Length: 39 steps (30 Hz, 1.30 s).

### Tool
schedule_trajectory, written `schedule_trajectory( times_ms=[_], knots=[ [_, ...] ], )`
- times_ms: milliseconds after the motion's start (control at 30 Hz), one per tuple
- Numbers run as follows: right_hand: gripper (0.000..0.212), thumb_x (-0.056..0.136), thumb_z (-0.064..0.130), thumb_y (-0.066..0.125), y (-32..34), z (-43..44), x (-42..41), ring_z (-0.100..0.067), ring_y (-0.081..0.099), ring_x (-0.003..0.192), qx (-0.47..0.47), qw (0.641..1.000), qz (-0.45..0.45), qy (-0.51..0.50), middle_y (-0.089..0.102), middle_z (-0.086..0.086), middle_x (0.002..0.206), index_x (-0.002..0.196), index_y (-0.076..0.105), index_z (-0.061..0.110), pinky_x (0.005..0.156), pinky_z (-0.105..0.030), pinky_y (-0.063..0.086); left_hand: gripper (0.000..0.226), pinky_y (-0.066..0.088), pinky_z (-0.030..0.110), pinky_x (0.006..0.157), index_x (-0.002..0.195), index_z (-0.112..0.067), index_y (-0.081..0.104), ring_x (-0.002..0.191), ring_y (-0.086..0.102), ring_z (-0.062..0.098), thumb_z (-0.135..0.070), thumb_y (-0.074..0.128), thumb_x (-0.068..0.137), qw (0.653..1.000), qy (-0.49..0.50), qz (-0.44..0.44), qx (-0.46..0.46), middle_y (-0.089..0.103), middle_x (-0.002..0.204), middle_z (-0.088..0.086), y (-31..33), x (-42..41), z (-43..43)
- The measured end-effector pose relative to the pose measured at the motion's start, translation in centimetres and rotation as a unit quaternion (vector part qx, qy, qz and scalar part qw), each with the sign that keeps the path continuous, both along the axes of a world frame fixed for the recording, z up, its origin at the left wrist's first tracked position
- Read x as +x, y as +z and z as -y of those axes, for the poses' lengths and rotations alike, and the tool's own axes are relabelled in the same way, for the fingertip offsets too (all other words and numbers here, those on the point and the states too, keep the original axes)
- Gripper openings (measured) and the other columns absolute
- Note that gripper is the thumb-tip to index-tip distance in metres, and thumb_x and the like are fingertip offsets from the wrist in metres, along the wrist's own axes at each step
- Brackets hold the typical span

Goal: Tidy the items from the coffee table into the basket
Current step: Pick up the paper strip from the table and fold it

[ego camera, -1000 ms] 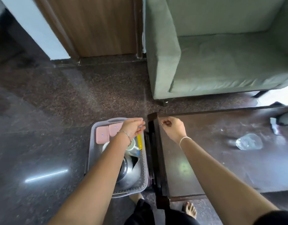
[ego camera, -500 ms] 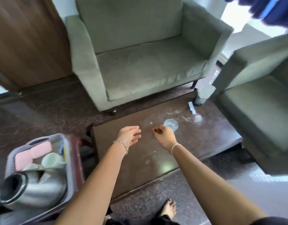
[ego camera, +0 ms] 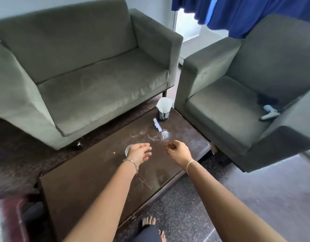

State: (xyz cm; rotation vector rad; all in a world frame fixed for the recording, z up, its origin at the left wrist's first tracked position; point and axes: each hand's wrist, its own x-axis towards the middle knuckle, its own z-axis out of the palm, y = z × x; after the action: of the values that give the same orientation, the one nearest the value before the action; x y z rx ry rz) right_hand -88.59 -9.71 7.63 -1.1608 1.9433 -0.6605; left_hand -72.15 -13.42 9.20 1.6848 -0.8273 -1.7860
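A clear round thing [ego camera: 127, 148], cup or lid I cannot tell, lies on the table [ego camera: 98, 180], touching the far side of the left hand [ego camera: 139, 153] and half hidden by it. That hand hovers with relaxed, spread fingers and holds nothing. The right hand [ego camera: 177, 151], beside it, has curled fingers; whether they pinch anything I cannot tell. Just beyond the right hand lies one shiny clear wrapper [ego camera: 163, 135], then one white paper strip [ego camera: 157, 124], then one black cup [ego camera: 163, 114] with white paper in it. Two grey sofas stand beyond the hands: one [ego camera: 89, 75] ahead, one [ego camera: 229, 102] to the right bearing one white gadget [ego camera: 271, 112].
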Motion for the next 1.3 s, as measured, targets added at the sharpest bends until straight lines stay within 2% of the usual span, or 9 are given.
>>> schedule_trajectory(
  times_ms=[167,300,400,500,633,733,900,1100,1300],
  knots=[
    [0.013,0.084,0.016,0.061,-2.1,4.4,-2.9,-0.016,0.066,0.084,0.024,0.998,-0.039,0.031,0.072,0.002,0.088,0.091,0.071,0.020,0.073,-0.018,0.042,0.010,0.046,0.023,0.067,0.099,-0.011,0.063,0.071,0.061,0.014,-0.008,0.055,0.093,1.000,0.015,0.001,0.025,0.066,0.085,0.002,-2.7,-2.8,3.7],
    [0.009,0.085,0.017,0.059,-4.4,9.3,-4.7,-0.021,0.065,0.086,0.018,0.997,-0.074,0.007,0.072,-0.001,0.089,0.085,0.068,0.020,0.070,-0.020,0.040,0.013,0.047,0.024,0.066,0.088,-0.013,0.064,0.070,0.060,0.014,-0.006,0.055,0.093,0.998,0.029,0.001,0.051,0.066,0.082,0.002,-5.8,-4.7,7.9],
    [0.012,0.085,0.014,0.053,-6.9,13.4,-5.9,-0.027,0.065,0.092,0.066,0.994,-0.079,0.030,0.070,-0.003,0.092,0.081,0.063,0.021,0.073,-0.027,0.047,0.016,0.048,0.021,0.063,0.100,-0.007,0.065,0.068,0.056,0.012,0.000,0.054,0.091,0.997,0.038,0.032,0.067,0.063,0.079,0.001,-8.7,-5.9,11.3],
    [0.029,0.085,0.016,0.049,-9.6,17.1,-6.6,-0.030,0.059,0.108,0.130,0.980,-0.099,0.116,0.065,-0.007,0.116,0.108,0.066,0.020,0.090,-0.033,0.048,0.028,0.044,0.014,0.053,0.108,-0.005,0.064,0.061,0.048,0.011,0.007,0.045,0.090,0.995,0.029,0.060,0.076,0.058,0.076,-0.001,-11.3,-7.0,14.1],
    [0.043,0.090,0.020,0.050,-13.4,20.7,-6.3,-0.030,0.046,0.125,0.180,0.948,-0.131,0.226,0.049,-0.004,0.137,0.132,0.053,0.022,0.101,-0.038,0.043,0.029,0.045,0.020,0.066,0.111,-0.006,0.064,0.070,0.052,0.010,0.004,0.046,0.091,0.993,0.022,0.070,0.095,0.060,0.086,0.000,-14.3,-8.0,17.0],
    [0.046,0.092,0.020,0.051,-16.4,22.3,-5.6,-0.029,0.039,0.131,0.193,0.930,-0.154,0.273,0.040,-0.005,0.145,0.138,0.047,0.023,0.103,-0.042,0.042,0.022,0.048,0.023,0.074,0.107,-0.011,0.068,0.074,0.055,0.009,-0.003,0.053,0.092,0.991,0.027,0.075,0.104,0.062,0.083,-0.002,-16.8,-8.1,18.4],
    [0.065,0.093,0.013,0.049,-19.9,24.1,-4.8,-0.034,0.019,0.143,0.210,0.909,-0.188,0.308,0.009,-0.012,0.159,0.150,0.025,0.034,0.106,-0.043,0.038,0.018,0.049,0.022,0.071,0.103,-0.014,0.068,0.068,0.055,0.008,-0.007,0.055,0.092,0.989,0.032,0.082,0.122,0.063,0.078,-0.003,-19.9,-8.2,19.9],
    [0.038,0.090,0.011,0.052,-22.1,24.2,-4.6,-0.032,0.041,0.121,0.187,0.913,-0.219,0.290,0.042,-0.011,0.132,0.128,0.048,0.011,0.092,-0.040,0.046,0.016,0.050,0.025,0.078,0.099,-0.016,0.068,0.074,0.058,0.011,-0.009,0.055,0.092,0.987,0.035,0.078,0.133,0.064,0.084,-0.002,-21.1,-7.6,20.1],
    [0.029,0.089,0.006,0.052,-23.6,24.2,-4.7,-0.033,0.045,0.108,0.146,0.923,-0.231,0.272,0.044,-0.012,0.120,0.118,0.053,0.009,0.085,-0.041,0.050,0.014,0.050,0.022,0.074,0.099,-0.017,0.066,0.079,0.058,0.014,-0.010,0.055,0.093,0.988,0.040,0.069,0.134,0.064,0.094,0.004,-21.8,-7.5,19.6]
  ],
)
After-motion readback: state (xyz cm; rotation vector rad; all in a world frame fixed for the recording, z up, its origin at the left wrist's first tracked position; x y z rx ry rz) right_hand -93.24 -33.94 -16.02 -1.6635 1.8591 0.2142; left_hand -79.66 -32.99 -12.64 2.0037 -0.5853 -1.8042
